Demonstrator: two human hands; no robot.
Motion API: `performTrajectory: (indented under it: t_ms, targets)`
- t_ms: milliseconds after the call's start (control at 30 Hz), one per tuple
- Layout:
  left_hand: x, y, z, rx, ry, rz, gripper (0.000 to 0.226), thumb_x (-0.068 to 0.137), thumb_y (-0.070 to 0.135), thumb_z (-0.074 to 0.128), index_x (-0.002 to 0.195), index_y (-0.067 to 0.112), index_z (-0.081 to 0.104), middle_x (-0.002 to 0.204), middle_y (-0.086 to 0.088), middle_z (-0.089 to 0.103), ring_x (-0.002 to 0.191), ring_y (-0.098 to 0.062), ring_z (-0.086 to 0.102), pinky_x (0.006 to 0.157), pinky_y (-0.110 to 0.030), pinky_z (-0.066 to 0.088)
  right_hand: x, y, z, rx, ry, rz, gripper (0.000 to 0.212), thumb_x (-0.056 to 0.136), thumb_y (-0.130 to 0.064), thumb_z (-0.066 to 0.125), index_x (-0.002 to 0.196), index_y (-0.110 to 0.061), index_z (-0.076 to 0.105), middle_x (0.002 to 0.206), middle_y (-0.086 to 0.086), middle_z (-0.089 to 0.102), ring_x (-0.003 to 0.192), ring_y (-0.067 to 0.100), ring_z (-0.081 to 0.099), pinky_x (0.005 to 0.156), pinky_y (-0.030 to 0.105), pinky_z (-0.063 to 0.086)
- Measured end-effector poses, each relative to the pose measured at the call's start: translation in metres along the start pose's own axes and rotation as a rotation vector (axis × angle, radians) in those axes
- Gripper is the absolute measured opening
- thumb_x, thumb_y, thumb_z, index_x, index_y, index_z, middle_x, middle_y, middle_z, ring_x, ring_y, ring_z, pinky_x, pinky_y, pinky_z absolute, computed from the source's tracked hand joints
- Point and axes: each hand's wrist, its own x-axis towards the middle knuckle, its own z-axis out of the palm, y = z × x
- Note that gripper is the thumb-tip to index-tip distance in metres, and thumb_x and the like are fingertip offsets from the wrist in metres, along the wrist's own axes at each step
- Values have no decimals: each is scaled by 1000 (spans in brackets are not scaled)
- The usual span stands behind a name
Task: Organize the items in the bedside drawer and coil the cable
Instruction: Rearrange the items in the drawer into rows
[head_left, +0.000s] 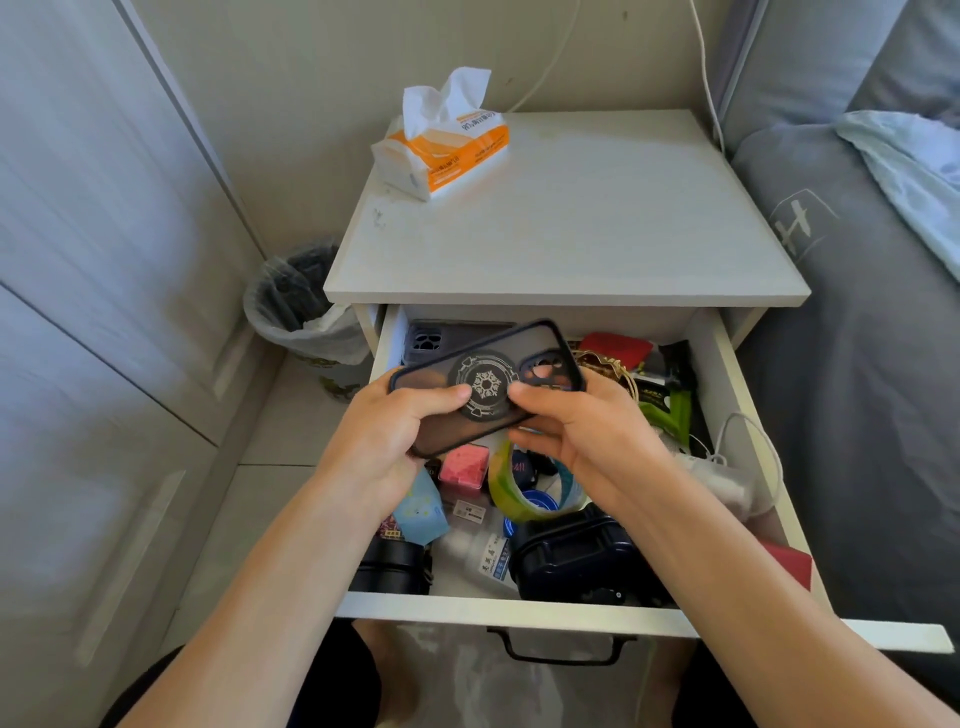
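The bedside drawer (748, 415) is pulled out and crammed with small items. Above it I hold a dark translucent phone case (483, 364) with a round snowflake emblem. My left hand (387, 441) grips its lower left end, thumb on top. My right hand (582, 436) pinches it by the emblem, thumb on top and fingers underneath. A second dark phone case (431, 340) lies at the drawer's back left. A thin white cable (748, 452) loops over a white bundle by the right wall.
In the drawer lie a pink box (465, 465), a green tape roll (506, 488), a black hard case (576, 558), a white bottle (480, 558), green packets (672, 410) and a red card (787, 564). A tissue pack (447, 148) sits on the nightstand top. A bin (298, 312) stands left, the bed right.
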Motion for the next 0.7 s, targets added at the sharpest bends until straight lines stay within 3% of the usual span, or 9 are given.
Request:
performTrajectory:
  t_ms: [133, 200, 267, 333, 400, 467, 567, 633, 700]
  targets:
    - [-3, 7, -5, 335, -38, 114, 18, 81, 11, 78, 98, 12, 72, 88, -5, 77, 83, -20, 73, 75, -32, 57, 5, -11, -10, -235, -45, -27, 22, 83, 4, 70, 102, -4, 61, 90, 13, 75, 78, 25, 73, 69, 34, 60]
    - [-3, 11, -9, 438, -88, 155, 17, 84, 24, 77, 101, 24, 76, 91, 1, 77, 87, -17, 72, 75, -30, 54, 6, -19, -14, -412, -131, -43, 22, 82, 6, 70, 96, -9, 60, 68, 0, 70, 74, 22, 70, 71, 36, 60]
    - [-2, 11, -10, 494, -123, 147, 16, 85, 28, 75, 101, 28, 77, 94, 3, 77, 93, -16, 71, 78, -33, 53, 6, -21, -16, -491, -164, -57, 23, 81, 6, 71, 93, -11, 60, 59, -7, 63, 74, 22, 68, 77, 42, 60]
    - [-1, 9, -7, 511, -112, 148, 14, 86, 25, 75, 99, 25, 78, 95, 2, 77, 97, -17, 70, 81, -35, 53, 8, -17, -15, -487, -117, -77, 27, 80, 3, 73, 101, -9, 61, 65, -7, 67, 79, 24, 70, 80, 46, 60]
    - [0, 7, -3, 460, -71, 170, 12, 86, 22, 75, 98, 21, 78, 96, -3, 77, 96, -20, 70, 81, -40, 54, 9, -13, -14, -364, -32, -75, 34, 81, -2, 75, 112, -9, 61, 84, 1, 75, 85, 25, 73, 81, 45, 60]
    - [1, 6, 1, 352, -23, 179, 12, 88, 19, 74, 99, 15, 76, 94, -9, 76, 87, -23, 71, 72, -38, 58, 8, -10, -14, -219, -17, -45, 35, 86, -12, 73, 118, -6, 61, 95, 8, 76, 87, 24, 74, 78, 41, 60]
    - [3, 3, 5, 172, 32, 139, 8, 90, 12, 70, 97, 9, 71, 77, -4, 74, 65, -14, 68, 53, -25, 53, 3, -7, -12, -168, -95, 42, 28, 91, -22, 69, 113, -6, 66, 99, 10, 76, 91, 25, 73, 78, 42, 60]
    - [3, 1, 6, 108, 21, 91, 5, 91, 9, 68, 96, 7, 66, 74, -4, 72, 61, -14, 67, 50, -23, 52, 4, -4, -11, -196, -83, 55, 27, 92, -20, 67, 116, -8, 64, 100, 10, 75, 90, 24, 74, 77, 44, 61]
    - [3, 2, 5, 126, -29, 50, 5, 91, 6, 66, 95, 6, 64, 78, -8, 71, 62, -16, 67, 51, -26, 54, 6, -4, -12, -248, -36, 23, 22, 93, -13, 64, 115, -11, 65, 96, 7, 76, 84, 21, 75, 69, 37, 61]
